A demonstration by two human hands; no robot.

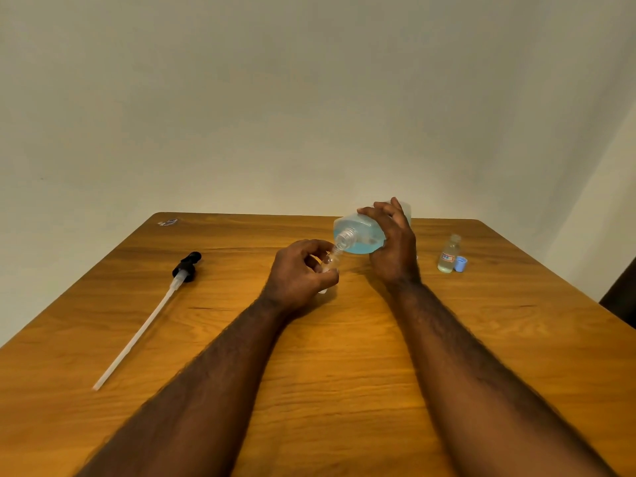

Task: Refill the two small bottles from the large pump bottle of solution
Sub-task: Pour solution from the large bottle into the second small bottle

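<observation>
My right hand (pixel 394 247) grips the large clear bottle (pixel 358 234) of blue solution, tipped on its side with its open threaded neck pointing down to the left. My left hand (pixel 299 273) holds a small clear bottle (pixel 331 261) tilted under that neck, mouth touching it. Most of this small bottle is hidden by my fingers. A second small bottle (pixel 449 254) with a label stands upright and uncapped at the right, its blue cap (pixel 460 264) lying beside it.
The black pump head with its long white dip tube (pixel 144 321) lies on the wooden table (pixel 344 373) at the left. A small clear wrapper (pixel 167 222) rests near the far left corner. A dark object (pixel 623 297) shows past the right edge.
</observation>
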